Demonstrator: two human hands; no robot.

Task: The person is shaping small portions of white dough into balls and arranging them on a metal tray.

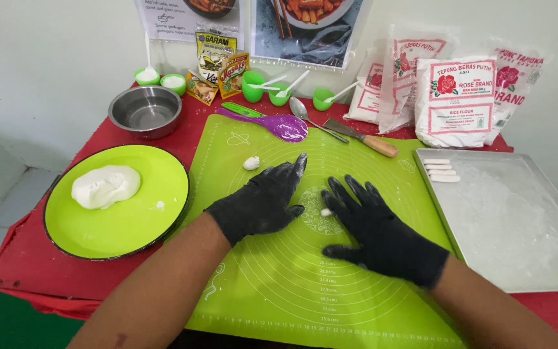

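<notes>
Green mat (pixel 272 284) at the table's middle: we pressed both flat, unclenched hands, left (pixel 263 200) and right (pixel 382 236), over a dough piece (pixel 325 212) lying between them, nearer the right.

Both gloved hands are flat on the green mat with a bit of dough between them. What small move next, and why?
Probably roll the dough piece under the right hand into a stick: it is a short stub, while four finished sticks lie on the tray. The left hand rests beside it.

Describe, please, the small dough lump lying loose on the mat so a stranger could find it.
On the green mat, look ahead of the left hand, toward the purple spoon. The dough lump lies alone there, unlike the bit between the gloves.
</notes>
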